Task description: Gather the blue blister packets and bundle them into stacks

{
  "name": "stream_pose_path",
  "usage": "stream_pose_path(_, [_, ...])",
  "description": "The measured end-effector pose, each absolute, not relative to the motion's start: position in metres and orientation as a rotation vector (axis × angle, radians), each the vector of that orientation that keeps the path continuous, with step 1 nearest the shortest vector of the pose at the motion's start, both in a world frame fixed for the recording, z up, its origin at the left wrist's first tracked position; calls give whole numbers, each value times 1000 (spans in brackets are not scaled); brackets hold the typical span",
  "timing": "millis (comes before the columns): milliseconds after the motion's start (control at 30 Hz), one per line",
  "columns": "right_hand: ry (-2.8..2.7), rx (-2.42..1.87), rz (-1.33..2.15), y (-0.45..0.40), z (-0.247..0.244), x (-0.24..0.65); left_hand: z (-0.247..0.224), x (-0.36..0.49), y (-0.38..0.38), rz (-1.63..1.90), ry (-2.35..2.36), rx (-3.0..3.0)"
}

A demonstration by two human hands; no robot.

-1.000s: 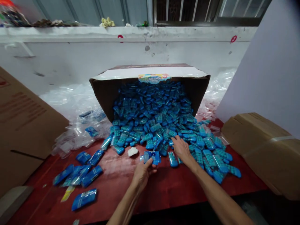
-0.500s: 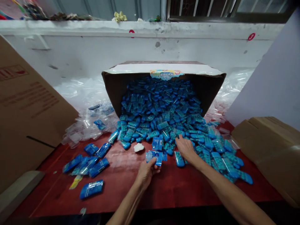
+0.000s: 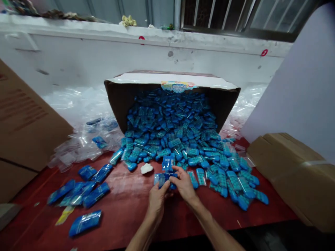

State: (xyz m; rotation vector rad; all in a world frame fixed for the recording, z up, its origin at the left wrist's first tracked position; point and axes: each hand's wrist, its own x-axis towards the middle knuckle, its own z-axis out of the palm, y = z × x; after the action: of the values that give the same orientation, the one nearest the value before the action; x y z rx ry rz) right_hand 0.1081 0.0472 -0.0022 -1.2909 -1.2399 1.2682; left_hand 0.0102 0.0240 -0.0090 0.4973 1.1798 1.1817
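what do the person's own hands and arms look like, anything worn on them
The left hand and right hand are both bare, without gloves, and no watch or bracelet shows at either wrist. The slim left forearm and slim right forearm are uncovered as far as they show, with no sleeves in view. Rings or fine markings can't be made out.

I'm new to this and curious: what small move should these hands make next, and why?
Perhaps the right hand should pinch the right end of the blue packet: the left hand holds it from the near side, and the right hand is at that end, though whether it already grips is hard to tell.
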Motion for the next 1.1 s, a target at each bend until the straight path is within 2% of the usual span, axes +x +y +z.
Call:
stream_pose_path(267, [-1254, -1331, 992, 36, -2, 97, -8, 18, 26, 1174, 1252, 477])
stream_pose_path(467, [-1642, -1248, 1149, 46, 12, 133, 13, 5, 27, 1027, 1065, 435])
stream_pose_path(533, [-1901, -1379, 828, 55, 19, 156, 15, 0, 25, 1013, 1073, 392])
stream_pose_path(633, [-2157, -1835, 204, 74, 25, 186, 13, -1, 22, 994, 1084, 327])
stream_pose_path(733, [-2301, -1998, -42, 91, 21, 199, 10, 1, 19, 975, 1077, 280])
stream_pose_path(967, [-2298, -1905, 65, 104, 24, 204, 16, -2, 18, 932, 1060, 120])
stream_pose_path(1100, [-1974, -1632, 495, 89, 29, 211, 15, -2, 18, 931, 1046, 53])
